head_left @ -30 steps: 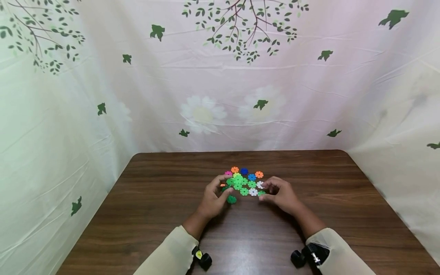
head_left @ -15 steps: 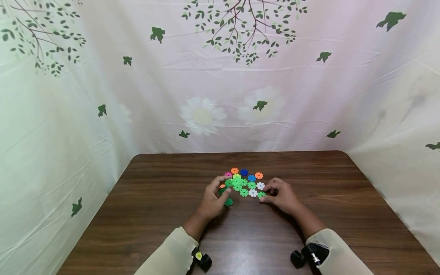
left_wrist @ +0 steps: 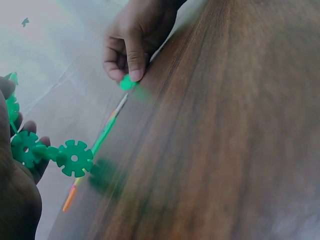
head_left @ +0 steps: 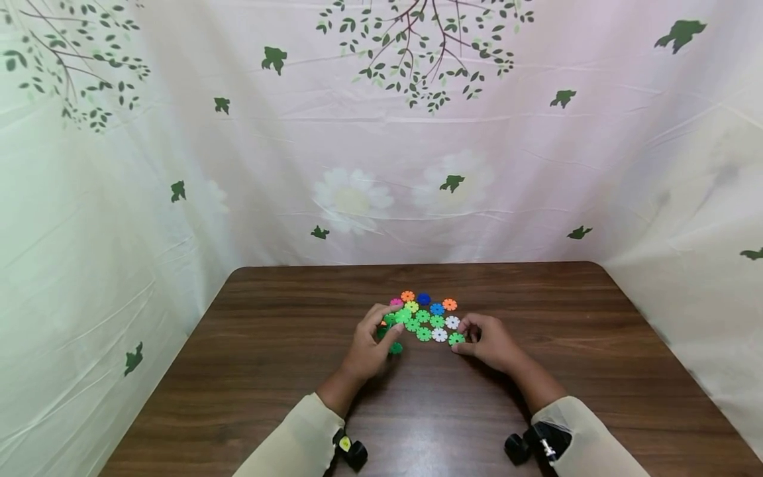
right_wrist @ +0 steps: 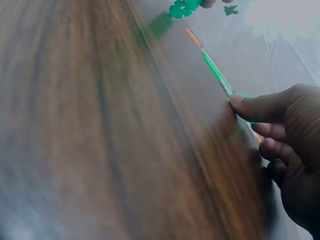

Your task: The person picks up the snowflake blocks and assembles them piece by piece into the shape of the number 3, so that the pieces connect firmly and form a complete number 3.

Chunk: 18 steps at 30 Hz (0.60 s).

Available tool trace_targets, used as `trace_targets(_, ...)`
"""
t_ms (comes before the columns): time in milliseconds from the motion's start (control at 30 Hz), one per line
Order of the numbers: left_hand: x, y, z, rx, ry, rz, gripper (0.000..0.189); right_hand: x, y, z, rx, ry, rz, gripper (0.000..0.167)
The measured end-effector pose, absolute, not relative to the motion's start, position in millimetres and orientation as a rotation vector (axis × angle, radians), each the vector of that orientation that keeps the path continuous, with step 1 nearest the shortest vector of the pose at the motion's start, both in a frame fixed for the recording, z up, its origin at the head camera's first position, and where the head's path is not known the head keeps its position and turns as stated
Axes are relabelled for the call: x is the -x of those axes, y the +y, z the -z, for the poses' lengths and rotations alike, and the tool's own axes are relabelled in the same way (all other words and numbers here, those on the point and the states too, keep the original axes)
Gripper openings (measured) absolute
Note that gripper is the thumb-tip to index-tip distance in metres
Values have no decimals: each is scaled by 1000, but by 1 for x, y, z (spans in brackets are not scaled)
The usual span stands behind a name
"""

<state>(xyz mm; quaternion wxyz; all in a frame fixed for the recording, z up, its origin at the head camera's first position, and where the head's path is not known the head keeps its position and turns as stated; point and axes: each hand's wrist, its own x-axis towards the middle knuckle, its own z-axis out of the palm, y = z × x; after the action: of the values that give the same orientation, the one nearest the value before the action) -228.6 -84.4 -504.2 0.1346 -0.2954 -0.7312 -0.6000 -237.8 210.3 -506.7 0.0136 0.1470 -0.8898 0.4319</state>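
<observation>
My left hand (head_left: 367,344) holds several green snowflake discs joined into a chain (left_wrist: 75,158), raised off the table in the left wrist view. One joined disc (head_left: 395,348) hangs out below the thumb in the head view; the fingers hide part of the chain. Between thumb and fingertips, my right hand (head_left: 490,341) pinches a single green snowflake disc (head_left: 456,339) at the near right edge of the loose discs. That same disc (left_wrist: 128,82) shows under the thumb in the left wrist view. In the right wrist view, the thumb covers most of it.
Between the hands lie loose discs: several green ones (head_left: 424,334), white ones (head_left: 439,334), blue ones (head_left: 437,309), orange ones (head_left: 450,304) and a yellow one (head_left: 411,307). They rest flat on the wooden table (head_left: 298,318). Behind its far edge hangs a printed cloth (head_left: 381,146).
The green chain in my left hand has swung a little to the left. My right hand has drawn the single green disc slightly toward itself, and its fingers have closed in on it.
</observation>
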Motion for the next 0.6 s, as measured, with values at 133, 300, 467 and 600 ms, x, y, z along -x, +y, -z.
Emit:
trace_targets(133,228,-84,504,859,-2113,1723,39,237,211,506,-477,-2770,-1405,27)
trace_targets(300,228,-83,504,872,-2100,1699,38,235,209,507,-521,-2713,-1424,19)
trace_targets(467,228,-82,505,877,-2100,1698,37,230,202,505,-595,-2577,-1523,17)
trace_targets(600,227,-79,505,908,-2091,1684,33,225,194,499,-666,-2467,-1596,12)
